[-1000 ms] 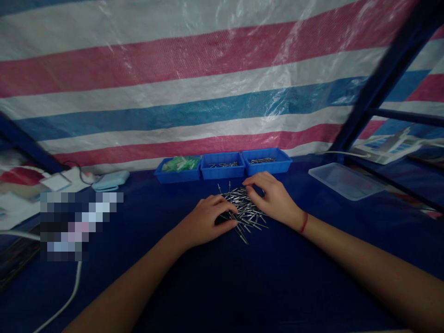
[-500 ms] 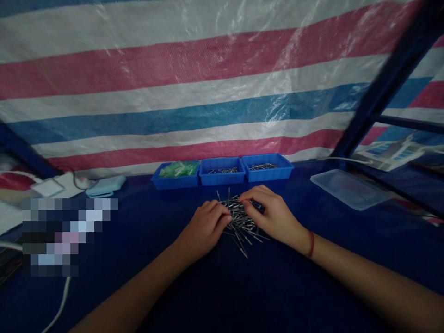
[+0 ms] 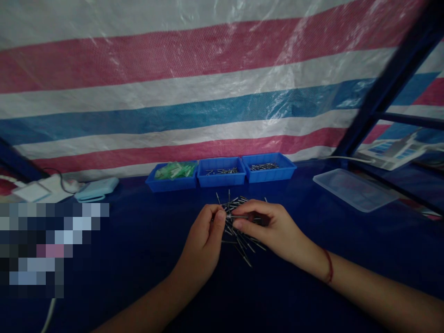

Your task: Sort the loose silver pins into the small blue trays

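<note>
A loose pile of thin metal rivets (image 3: 243,238) lies on the dark blue table (image 3: 222,296). At the pile's left edge my left hand (image 3: 207,231) pinches the head end of one rivet (image 3: 238,216) between thumb and fingers. This rivet lies roughly level above the pile, its shank pointing right. My right hand (image 3: 274,226) is over the pile's right side, its thumb and forefinger slightly apart around the shank; whether they touch it I cannot tell.
Three blue bins stand behind the pile: the left bin (image 3: 171,185) with green plastic bags, the middle (image 3: 221,179) and right (image 3: 272,174) with small metal parts. A clear lid (image 3: 354,189) lies right, a light blue case (image 3: 96,188) left.
Both hands have drawn together over the pile, and a rivet now shows in my left hand's pinch. My right hand's fingers have moved down a little. The view has shifted slightly.
</note>
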